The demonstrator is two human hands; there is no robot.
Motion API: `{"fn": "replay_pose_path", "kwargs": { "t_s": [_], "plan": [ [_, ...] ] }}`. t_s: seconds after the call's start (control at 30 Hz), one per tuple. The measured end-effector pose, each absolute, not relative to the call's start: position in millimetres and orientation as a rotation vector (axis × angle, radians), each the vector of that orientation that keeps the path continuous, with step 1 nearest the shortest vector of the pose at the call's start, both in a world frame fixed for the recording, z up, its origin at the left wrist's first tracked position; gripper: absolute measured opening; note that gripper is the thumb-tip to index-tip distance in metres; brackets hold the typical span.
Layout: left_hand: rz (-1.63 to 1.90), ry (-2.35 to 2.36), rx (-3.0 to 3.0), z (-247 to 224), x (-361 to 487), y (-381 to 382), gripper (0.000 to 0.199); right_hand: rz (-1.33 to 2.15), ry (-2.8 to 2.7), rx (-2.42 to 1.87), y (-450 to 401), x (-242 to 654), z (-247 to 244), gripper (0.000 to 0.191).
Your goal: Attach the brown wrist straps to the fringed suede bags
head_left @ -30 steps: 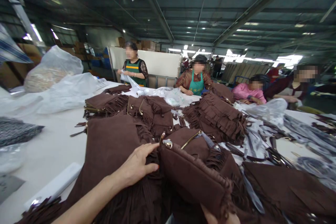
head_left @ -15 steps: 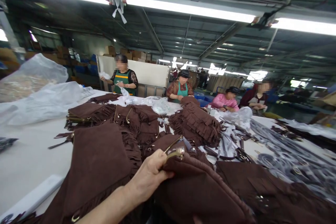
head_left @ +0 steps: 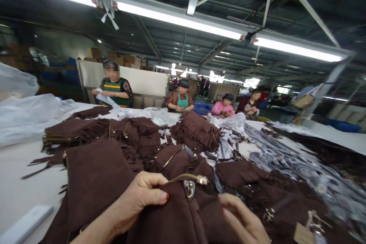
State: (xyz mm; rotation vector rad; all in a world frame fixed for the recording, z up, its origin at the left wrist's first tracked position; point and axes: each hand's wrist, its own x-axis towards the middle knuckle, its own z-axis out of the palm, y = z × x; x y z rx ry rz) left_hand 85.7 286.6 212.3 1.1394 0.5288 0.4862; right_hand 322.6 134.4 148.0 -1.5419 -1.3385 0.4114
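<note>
- Half a second ago only the left hand (head_left: 143, 194) showed clearly; now the right hand (head_left: 243, 219) has come into view at the other side of the brown bag (head_left: 174, 217).
- The bag, held low in front of the person, has turned, so its corner seam faces nearer and the metal ring (head_left: 190, 189) shows more plainly.
- The left hand pinches the top edge, thumb on the near face; the right hand's fingers curl by the bag's right side, but whether they grip cannot be told.
- Bare white table (head_left: 17, 177) shows at the left, with a white bar (head_left: 27, 223) lying near its close part.
- A flat fringed bag (head_left: 95, 183) crowds the left wrist; grey wrapped straps (head_left: 286, 173) fill much of the right.
- The held bag looks soft and matt, with a gold-toned zip strip (head_left: 185, 177) curving above, its end capped in metal.
</note>
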Motion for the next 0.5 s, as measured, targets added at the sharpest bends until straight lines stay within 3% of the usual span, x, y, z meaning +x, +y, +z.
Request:
{"fn": "replay_pose_path", "kwargs": {
  "t_s": [0.07, 0.2, 0.33, 0.5],
  "plan": [
    [0.372, 0.490, 1.146, 210, 81, 279, 0.032, 0.484, -1.245, -1.491, 135, 295, 178, 0.032],
    [0.268, 0.478, 1.143, 197, 74, 267, 0.032, 1.050, -1.280, -1.206, 142, 244, 214, 0.037],
    [0.202, 0.555, 1.121, 170, 62, 260, 0.033, 1.461, -0.970, -0.960, 128, 222, 193, 0.031],
    [0.008, 0.657, 1.101, 133, 54, 245, 0.033, 1.535, -0.897, -1.216, 101, 235, 145, 0.025]
  ]
}}
